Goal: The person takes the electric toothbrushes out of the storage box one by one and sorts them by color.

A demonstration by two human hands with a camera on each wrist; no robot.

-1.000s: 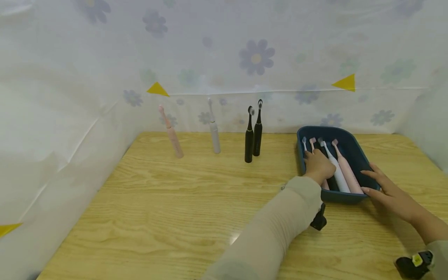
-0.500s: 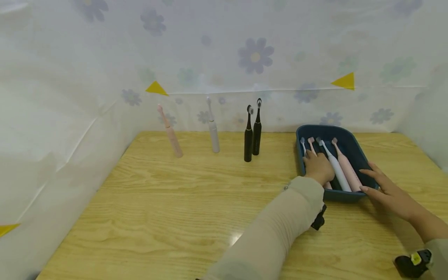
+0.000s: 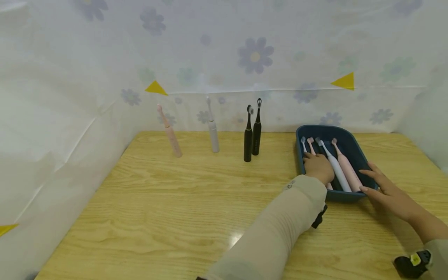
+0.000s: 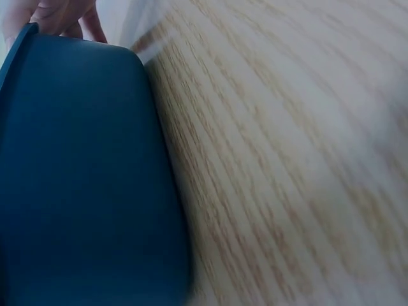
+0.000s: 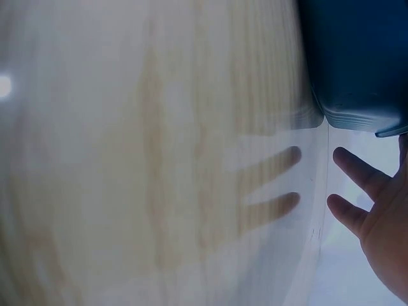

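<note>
A dark blue bin on the table holds several electric toothbrushes lying side by side; a white one and a pink one show best. My left hand reaches down into the bin's left side, over the handles of the leftmost brushes. Its fingertips are mostly hidden, so any grip is unclear. The right hand rests on the bin's near right corner, thumb and a finger at the rim. In the right wrist view, two straight fingers hang outside the bin.
Left of the bin, several electric toothbrushes stand upright on the wooden table: a pink one, a light grey one and two black ones. A flowered white cloth hangs behind, with yellow triangles on it.
The left hand's fingers sit slightly lower in the bin, and the brushes beneath it have shifted a little. My right hand keeps its place on the rim. The standing toothbrushes have not moved.
</note>
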